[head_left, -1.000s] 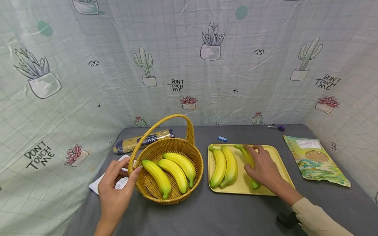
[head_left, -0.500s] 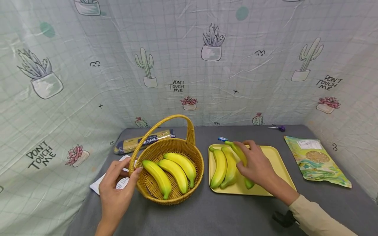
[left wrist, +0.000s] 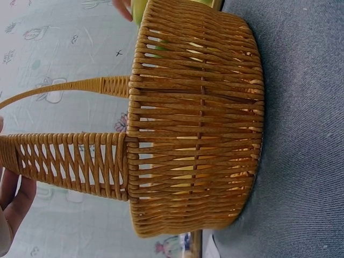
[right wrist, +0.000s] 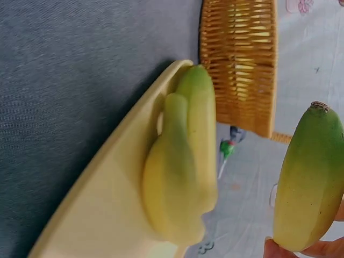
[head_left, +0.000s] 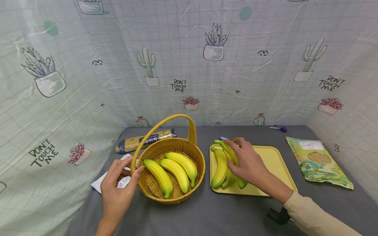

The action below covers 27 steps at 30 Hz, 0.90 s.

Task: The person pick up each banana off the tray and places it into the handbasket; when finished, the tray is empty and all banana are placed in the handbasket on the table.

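Soft light faintly glosses pale, grid-printed sheeting [head_left: 251, 73] behind the round golden wicker basket [head_left: 160, 148]; near it, the right wrist view blurs the yellow rectangular tray [right wrist: 102, 209].

On the table [head_left: 189, 219], a yellow-and-blue packet [head_left: 130, 144] and printed paper [head_left: 99, 184] are seen at left, a green bag [head_left: 319, 162] at right, a purple lollipop [head_left: 283, 129] at back.

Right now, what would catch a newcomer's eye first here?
Most likely the round golden woven basket with its tall arched handle, left of centre on the grey table, three curved yellow-green bananas inside and the left hand holding the handle. Next, probably the right hand, gripping another yellow-green banana over the pale-yellow rectangular tray where two more bananas lie. Behind, pale sheeting repeats "DON'T TOUCH ME" among printed cacti.
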{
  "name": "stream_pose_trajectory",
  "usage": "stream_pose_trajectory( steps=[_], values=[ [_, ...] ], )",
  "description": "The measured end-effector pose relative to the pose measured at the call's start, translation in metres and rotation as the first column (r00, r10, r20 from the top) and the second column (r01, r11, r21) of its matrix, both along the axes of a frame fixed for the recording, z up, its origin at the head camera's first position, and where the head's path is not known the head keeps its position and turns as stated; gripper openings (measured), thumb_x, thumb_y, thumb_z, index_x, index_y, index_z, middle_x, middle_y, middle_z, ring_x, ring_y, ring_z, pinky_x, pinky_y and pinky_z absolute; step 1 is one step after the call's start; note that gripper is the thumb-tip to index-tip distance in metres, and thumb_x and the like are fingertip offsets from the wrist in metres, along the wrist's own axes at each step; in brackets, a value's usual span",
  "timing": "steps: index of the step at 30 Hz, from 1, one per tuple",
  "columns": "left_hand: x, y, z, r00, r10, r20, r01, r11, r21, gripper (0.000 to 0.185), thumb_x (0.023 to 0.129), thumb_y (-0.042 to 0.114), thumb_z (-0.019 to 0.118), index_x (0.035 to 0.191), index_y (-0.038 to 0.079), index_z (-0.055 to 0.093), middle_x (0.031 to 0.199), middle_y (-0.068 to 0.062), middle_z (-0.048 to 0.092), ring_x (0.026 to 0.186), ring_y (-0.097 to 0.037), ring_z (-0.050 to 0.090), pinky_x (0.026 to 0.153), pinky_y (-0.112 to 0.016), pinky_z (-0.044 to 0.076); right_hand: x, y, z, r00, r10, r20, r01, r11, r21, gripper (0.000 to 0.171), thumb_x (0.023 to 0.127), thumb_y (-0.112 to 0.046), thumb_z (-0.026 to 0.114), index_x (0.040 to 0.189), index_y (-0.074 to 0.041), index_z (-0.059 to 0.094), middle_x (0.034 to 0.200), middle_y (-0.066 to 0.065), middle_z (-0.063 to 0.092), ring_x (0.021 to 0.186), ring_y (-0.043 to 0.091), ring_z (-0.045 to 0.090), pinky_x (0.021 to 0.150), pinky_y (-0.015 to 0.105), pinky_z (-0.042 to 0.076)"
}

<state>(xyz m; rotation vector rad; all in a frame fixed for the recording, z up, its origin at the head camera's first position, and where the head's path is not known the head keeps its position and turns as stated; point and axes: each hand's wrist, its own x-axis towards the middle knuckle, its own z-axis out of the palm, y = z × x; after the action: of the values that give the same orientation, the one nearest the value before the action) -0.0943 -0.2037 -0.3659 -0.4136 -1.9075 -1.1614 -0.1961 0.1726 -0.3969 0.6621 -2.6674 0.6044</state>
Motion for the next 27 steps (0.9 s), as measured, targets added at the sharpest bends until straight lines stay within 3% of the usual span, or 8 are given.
stream_pose_trajectory(
  steps=[14,27],
  values=[
    [0.0,0.001,0.003,0.999,0.028,0.024,-0.027,1.0,-0.01,0.048,0.076,-0.025,0.079,0.12,-0.008,0.074,0.092,-0.014,0.061,0.072,-0.011,0.06,0.071,-0.011,0.052,0.001,-0.035,0.022,0.997,0.081,-0.003,-0.081,0.997,0.015,0.066,0.085,-0.005,0.069,0.149,-0.016,0.06,0.134,0.015,0.054,0.1,0.032,0.052,0.052,0.032,0.042],
    [0.0,0.002,0.004,0.999,0.034,0.027,-0.033,0.999,-0.017,0.047,0.077,-0.024,0.08,0.12,-0.007,0.074,0.092,-0.013,0.062,0.072,-0.012,0.06,0.07,-0.011,0.052,0.008,-0.066,0.027,0.986,0.162,-0.03,-0.162,0.987,0.013,0.066,0.084,-0.006,0.069,0.148,-0.018,0.06,0.132,0.011,0.055,0.098,0.026,0.052,0.054,0.031,0.043]
  ],
)
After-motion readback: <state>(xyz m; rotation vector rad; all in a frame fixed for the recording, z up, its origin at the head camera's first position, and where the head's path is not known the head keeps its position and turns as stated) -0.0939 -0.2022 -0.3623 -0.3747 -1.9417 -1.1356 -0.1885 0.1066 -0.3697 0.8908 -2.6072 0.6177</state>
